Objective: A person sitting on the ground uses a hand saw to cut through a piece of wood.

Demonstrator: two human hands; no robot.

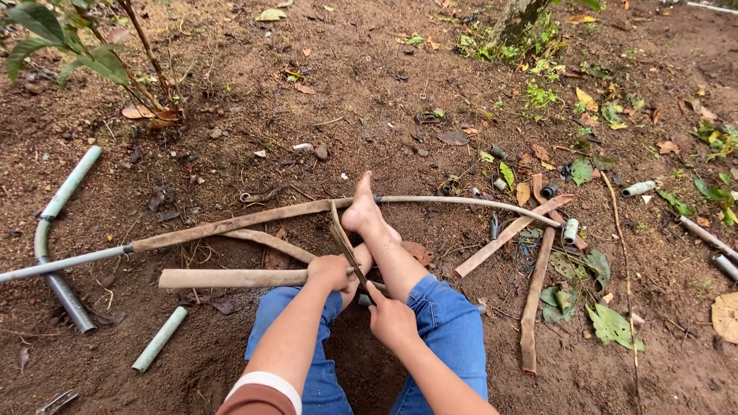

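on the bare soil, with the raised bare foot (363,209) taken as reference, the person sits with legs in blue jeans (446,323) stretched forward. the foot presses its sole against a long, flattened brown hose (231,224) that runs leftward from the foot to a grey pipe (61,264) and rightward as a thinner curved length; the foot appears placed there to brace the hose against a pull, judged from its position.

the left hand (329,271), just below and left of the foot, has its grip clamped round the end of a tan flattened hose piece (231,278) lying level to the left. holding it at the very end keeps the piece steady near the body. the right hand (392,319), below and slightly right of the foot, has its grip closed on the dark handle of a narrow blade-like tool (344,242) that slants up and left across toward the braced hose; whether its tip touches the hose cannot be told.

right of the foot lie further brown hose strips (532,307), one crossing another, with small pale and dark pipe fittings (570,230) and fallen green leaves (611,324) among them. far left of the foot a curved green-grey pipe (65,188) bends down to a grey end, and a short pale pipe offcut (159,339) lies below it, well apart from the hands. a leafy shrub (92,58) stands well above and left of the foot.
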